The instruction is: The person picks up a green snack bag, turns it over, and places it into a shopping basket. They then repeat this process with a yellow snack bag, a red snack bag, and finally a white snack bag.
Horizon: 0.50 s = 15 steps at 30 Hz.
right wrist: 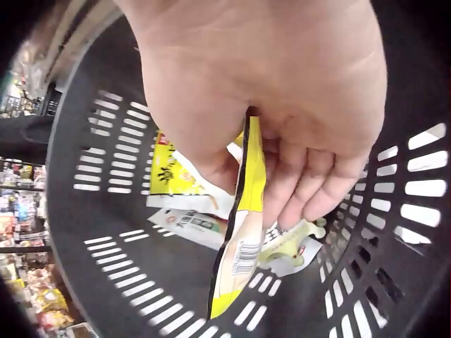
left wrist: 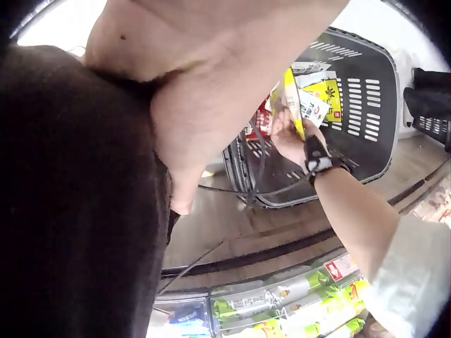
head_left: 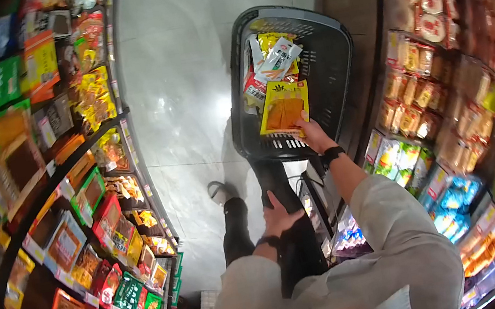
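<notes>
My right hand [head_left: 315, 134] pinches the near edge of a yellow packet [head_left: 284, 107] with an orange-brown picture, held over the dark grey basket [head_left: 337, 69]. In the right wrist view the packet [right wrist: 243, 239] hangs edge-on between the thumb and curled fingers of that hand [right wrist: 282, 91]. Under and beyond it in the basket lie a white packet [head_left: 279, 59], a red and white packet [head_left: 253, 86] and yellow ones. My left hand [head_left: 282, 215] rests on the dark-trousered leg, fingers spread; the left wrist view shows it close up [left wrist: 204, 77].
Shelves of bagged snacks [head_left: 116, 233] line the left side, and shelves of wrapped goods [head_left: 439, 98] stand on the right, close to the basket. Grey tiled floor [head_left: 176, 69] lies between them. A foot in a sandal [head_left: 222, 193] stands left of the basket.
</notes>
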{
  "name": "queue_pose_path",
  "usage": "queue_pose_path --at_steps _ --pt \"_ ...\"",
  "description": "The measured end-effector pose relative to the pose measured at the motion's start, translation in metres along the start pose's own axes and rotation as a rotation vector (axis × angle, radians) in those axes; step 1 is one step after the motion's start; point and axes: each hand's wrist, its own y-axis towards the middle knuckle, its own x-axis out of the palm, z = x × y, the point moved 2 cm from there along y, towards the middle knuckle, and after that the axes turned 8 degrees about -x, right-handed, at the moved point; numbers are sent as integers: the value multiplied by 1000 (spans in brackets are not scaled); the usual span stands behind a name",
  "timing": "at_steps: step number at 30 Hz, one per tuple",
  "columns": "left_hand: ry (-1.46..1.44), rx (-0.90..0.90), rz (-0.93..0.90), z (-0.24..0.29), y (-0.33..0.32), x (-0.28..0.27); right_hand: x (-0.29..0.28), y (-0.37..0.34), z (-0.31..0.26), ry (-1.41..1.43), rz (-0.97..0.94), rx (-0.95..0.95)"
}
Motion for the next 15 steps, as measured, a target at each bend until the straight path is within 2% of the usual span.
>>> queue_pose_path --at_steps 1,5,7,9,12,13,15 --pt "0 8 75 0 -9 -9 13 -28 -9 -75 -36 -91" --pt "-170 581 55 -49 9 -68 48 -143 -37 -315 -162 -319" --pt "-155 682 325 -72 -23 -115 80 -215 -49 -396 -207 -408" --pt "-830 604 61 -108 -57 -152 107 -268 -40 -412 -305 -505" --pt "-902 779 161 -181 -136 -181 150 -365 -12 -509 -446 -529" --pt "-953 772 171 -205 -181 -184 169 -391 -5 -572 -504 -542" --pt "-1015 943 180 -263 -223 -172 207 -431 31 -591 -624 -643"
